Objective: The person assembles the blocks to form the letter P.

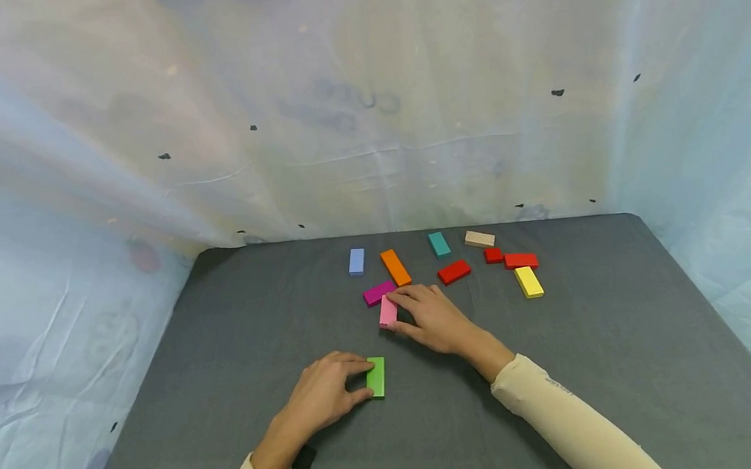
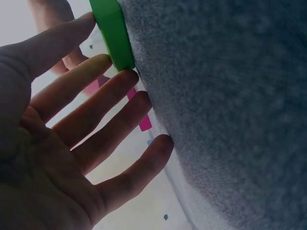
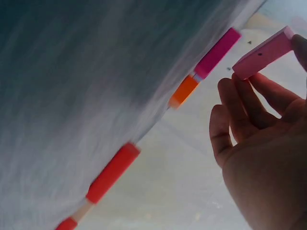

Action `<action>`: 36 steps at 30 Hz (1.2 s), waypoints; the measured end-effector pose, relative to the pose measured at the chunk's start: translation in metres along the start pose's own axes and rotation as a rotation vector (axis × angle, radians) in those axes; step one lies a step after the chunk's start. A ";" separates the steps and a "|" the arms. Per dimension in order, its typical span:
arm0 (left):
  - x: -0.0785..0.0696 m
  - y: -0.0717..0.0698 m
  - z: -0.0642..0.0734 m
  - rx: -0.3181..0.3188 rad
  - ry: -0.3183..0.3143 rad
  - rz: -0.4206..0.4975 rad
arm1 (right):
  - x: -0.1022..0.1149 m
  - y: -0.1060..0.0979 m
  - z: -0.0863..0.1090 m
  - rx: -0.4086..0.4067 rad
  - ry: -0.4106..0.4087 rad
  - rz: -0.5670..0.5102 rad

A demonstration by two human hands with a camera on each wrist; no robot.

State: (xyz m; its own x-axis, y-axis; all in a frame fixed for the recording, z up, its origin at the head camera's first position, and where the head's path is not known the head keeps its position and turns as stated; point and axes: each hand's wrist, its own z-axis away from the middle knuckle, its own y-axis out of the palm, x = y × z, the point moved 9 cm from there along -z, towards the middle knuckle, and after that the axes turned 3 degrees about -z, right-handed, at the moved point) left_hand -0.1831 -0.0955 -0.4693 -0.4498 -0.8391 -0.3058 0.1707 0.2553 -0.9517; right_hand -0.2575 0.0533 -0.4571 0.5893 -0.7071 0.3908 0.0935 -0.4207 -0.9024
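My left hand (image 1: pixel 324 392) holds a green block (image 1: pixel 376 378) by its two ends, between thumb and fingertips, at the table's near middle. In the left wrist view the green block (image 2: pixel 114 36) lies against the grey cloth, and the lower fingers are spread beside it. A little farther off, my right hand (image 1: pixel 435 320) pinches a pink block (image 1: pixel 387 312) between thumb and fingers. From the right wrist, the pink block (image 3: pixel 264 53) appears raised off the cloth. Just beyond it lies a magenta block (image 1: pixel 379 293), with an orange block (image 1: pixel 395 268) close behind.
Toward the back lie a light blue block (image 1: pixel 356 261), a teal block (image 1: pixel 439 244) and a wooden block (image 1: pixel 479 239). To the right are red blocks (image 1: pixel 454 272) and a yellow block (image 1: pixel 529 282). A pale curtain (image 1: pixel 411 179) hangs behind the grey table (image 1: pixel 256 327).
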 end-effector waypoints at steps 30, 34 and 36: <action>0.000 0.001 -0.002 -0.005 -0.006 0.017 | 0.024 0.033 0.002 0.198 -0.054 0.014; 0.001 0.002 -0.001 0.004 -0.019 0.025 | 0.024 0.035 0.002 0.204 -0.055 0.014; 0.001 0.002 -0.001 0.000 -0.021 0.026 | 0.024 0.035 0.002 0.200 -0.062 0.012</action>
State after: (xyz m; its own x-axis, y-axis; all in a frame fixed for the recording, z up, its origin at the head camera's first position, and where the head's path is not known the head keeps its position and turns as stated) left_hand -0.1840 -0.0954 -0.4717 -0.4266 -0.8421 -0.3299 0.1825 0.2771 -0.9433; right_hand -0.2380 0.0225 -0.4800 0.6386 -0.6727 0.3737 0.2402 -0.2871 -0.9273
